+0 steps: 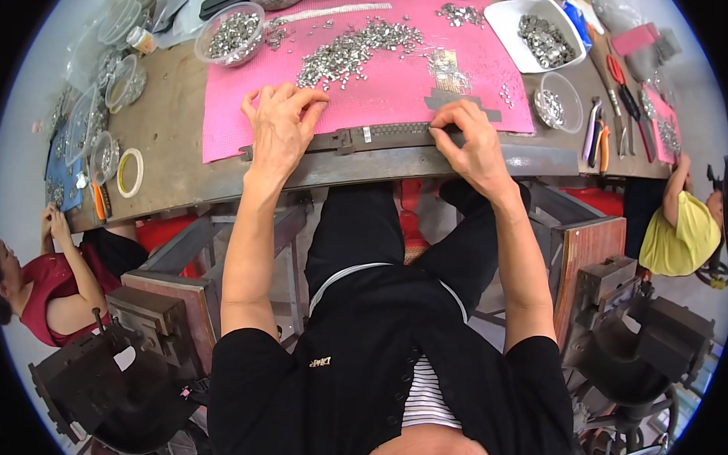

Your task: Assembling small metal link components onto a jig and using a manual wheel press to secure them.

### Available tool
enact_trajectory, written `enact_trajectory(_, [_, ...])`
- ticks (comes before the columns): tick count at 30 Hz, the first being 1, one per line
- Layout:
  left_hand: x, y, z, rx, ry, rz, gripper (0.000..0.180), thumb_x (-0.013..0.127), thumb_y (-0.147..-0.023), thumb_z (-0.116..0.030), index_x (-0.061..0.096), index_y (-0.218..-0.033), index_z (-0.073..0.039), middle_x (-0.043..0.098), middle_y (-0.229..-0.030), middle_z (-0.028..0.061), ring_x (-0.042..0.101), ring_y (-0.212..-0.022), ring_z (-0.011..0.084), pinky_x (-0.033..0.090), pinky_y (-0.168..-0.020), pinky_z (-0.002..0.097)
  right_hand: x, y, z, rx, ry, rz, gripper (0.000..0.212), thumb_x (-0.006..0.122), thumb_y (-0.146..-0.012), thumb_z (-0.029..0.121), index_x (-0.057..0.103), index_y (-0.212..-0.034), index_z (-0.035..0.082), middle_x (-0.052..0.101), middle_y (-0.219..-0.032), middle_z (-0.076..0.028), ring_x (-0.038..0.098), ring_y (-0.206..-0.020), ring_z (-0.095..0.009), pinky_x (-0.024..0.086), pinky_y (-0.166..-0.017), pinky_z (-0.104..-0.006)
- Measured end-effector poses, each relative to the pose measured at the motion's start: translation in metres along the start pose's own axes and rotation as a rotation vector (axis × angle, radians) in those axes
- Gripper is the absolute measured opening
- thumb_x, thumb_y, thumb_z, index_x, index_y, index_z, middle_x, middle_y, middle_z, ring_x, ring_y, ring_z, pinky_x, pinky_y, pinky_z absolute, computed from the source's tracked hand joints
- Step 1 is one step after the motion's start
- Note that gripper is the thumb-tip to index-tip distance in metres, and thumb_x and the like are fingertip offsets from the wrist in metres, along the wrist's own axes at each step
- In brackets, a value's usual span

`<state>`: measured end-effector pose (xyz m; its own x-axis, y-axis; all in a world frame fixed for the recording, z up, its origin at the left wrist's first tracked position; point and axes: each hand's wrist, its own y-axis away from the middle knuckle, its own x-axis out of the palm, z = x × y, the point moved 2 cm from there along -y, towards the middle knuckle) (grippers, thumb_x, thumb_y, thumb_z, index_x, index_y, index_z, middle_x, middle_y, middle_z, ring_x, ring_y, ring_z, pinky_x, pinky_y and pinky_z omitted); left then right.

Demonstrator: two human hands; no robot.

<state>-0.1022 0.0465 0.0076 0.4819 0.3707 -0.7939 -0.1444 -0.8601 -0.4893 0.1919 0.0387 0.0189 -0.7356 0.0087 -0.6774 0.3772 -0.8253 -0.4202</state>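
A long dark metal jig (361,139) lies along the front edge of the pink mat, with a row of small slots in its middle. One bright metal piece (367,134) stands out near the left end of that row. My left hand (282,122) is above the jig's left part, its fingers bent and pinched beside the heap of small silver metal pieces (358,51). At the jig's right end my right hand (473,139) has thumb and forefinger curled together against the slotted row. Whatever either pinch holds is too small or hidden.
Small parts fill a round tub (233,38), a white tray (534,37) and a clear cup (558,104). Pliers (593,135) and red-handled cutters (617,73) lie right; a tape roll (129,173) lies left. Flat grey strips (462,104) rest behind my right hand. People sit at both sides.
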Motion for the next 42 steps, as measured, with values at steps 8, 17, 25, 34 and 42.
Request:
enact_trajectory(8, [-0.002, 0.003, 0.001, -0.018, 0.035, -0.009, 0.008, 0.076, -0.085, -0.015, 0.074, -0.093, -0.015, 0.064, -0.084, -0.0013, 0.059, -0.089, 0.0209, 0.030, -0.104, 0.0514, -0.001, -0.001, 0.003, -0.088, 0.098, 0.032, 0.011, 0.074, -0.083, 0.003, 0.067, -0.091, 0.005, 0.065, -0.098, -0.005, 0.060, -0.092, -0.026, 0.043, -0.082, -0.0385])
enact_trajectory(17, [0.001, 0.004, 0.002, -0.016, 0.016, 0.001, 0.009, 0.075, -0.083, -0.014, 0.069, -0.090, -0.011, 0.063, -0.085, 0.0017, 0.058, -0.090, 0.0245, 0.030, -0.104, 0.0570, 0.013, -0.038, 0.003, -0.024, 0.085, -0.009, 0.008, 0.071, -0.086, 0.007, 0.071, -0.093, 0.006, 0.066, -0.083, -0.008, 0.065, -0.086, -0.030, 0.046, -0.079, -0.0408])
enact_trajectory(25, [0.000, 0.005, 0.001, -0.031, -0.020, -0.021, 0.006, 0.075, -0.085, -0.014, 0.072, -0.091, -0.014, 0.063, -0.084, -0.0009, 0.059, -0.087, 0.0203, 0.031, -0.105, 0.0516, 0.070, -0.084, -0.006, -0.234, 0.210, -0.091, 0.008, 0.071, -0.087, 0.005, 0.073, -0.095, 0.004, 0.061, -0.082, -0.013, 0.063, -0.073, -0.033, 0.051, -0.067, -0.0418])
enact_trajectory(34, [0.001, 0.007, 0.004, -0.031, 0.012, -0.021, 0.008, 0.076, -0.085, -0.015, 0.072, -0.092, -0.014, 0.063, -0.084, -0.0007, 0.059, -0.088, 0.0206, 0.031, -0.105, 0.0524, 0.066, -0.089, -0.008, -0.033, 0.052, 0.030, 0.009, 0.073, -0.087, 0.007, 0.073, -0.096, 0.003, 0.066, -0.088, -0.013, 0.067, -0.075, -0.029, 0.052, -0.068, -0.0384])
enact_trajectory(42, [0.005, 0.007, -0.016, -0.015, 0.114, -0.061, 0.007, 0.074, -0.086, -0.013, 0.069, -0.092, -0.014, 0.064, -0.089, 0.0010, 0.059, -0.094, 0.0236, 0.030, -0.105, 0.0581, 0.076, -0.093, -0.007, -0.083, 0.214, 0.027, 0.011, 0.073, -0.089, 0.016, 0.070, -0.091, 0.005, 0.067, -0.090, -0.013, 0.066, -0.080, -0.035, 0.052, -0.073, -0.0458])
